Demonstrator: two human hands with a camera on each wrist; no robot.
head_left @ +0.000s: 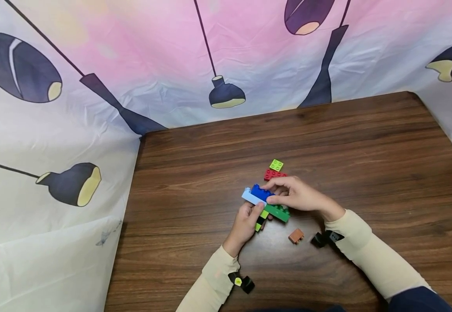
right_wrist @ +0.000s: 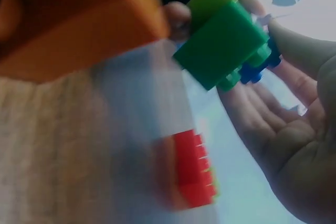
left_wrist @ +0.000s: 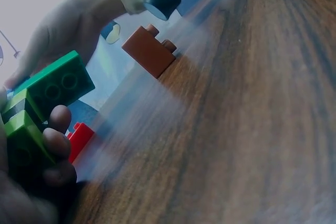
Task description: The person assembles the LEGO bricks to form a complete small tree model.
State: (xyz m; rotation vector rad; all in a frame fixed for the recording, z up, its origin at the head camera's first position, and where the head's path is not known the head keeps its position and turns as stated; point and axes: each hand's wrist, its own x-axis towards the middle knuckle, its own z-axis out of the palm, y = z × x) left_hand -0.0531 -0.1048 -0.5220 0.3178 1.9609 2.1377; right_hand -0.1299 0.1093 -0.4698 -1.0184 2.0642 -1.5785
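Note:
My left hand (head_left: 243, 223) grips a joined stack of toy building bricks above the table. At its bottom are lime-green bricks (head_left: 264, 214) with a black brick (head_left: 260, 221) between them. A green brick (head_left: 278, 213) and a light blue brick (head_left: 252, 197) lie across the top, end to end. On these sits a dark blue brick (head_left: 261, 193), which my right hand (head_left: 300, 195) pinches between thumb and fingers. In the right wrist view, the studs of the green brick (right_wrist: 226, 45) face the right palm. Whether the blue brick is fully pressed down is hard to tell.
An orange-brown brick (head_left: 296, 235) lies on its side on the wooden table (head_left: 194, 173), nearer the body. Beyond the right hand are a red brick (head_left: 273, 174) and a small lime brick (head_left: 276, 165). A printed cloth (head_left: 152, 56) hangs behind the table's far edge.

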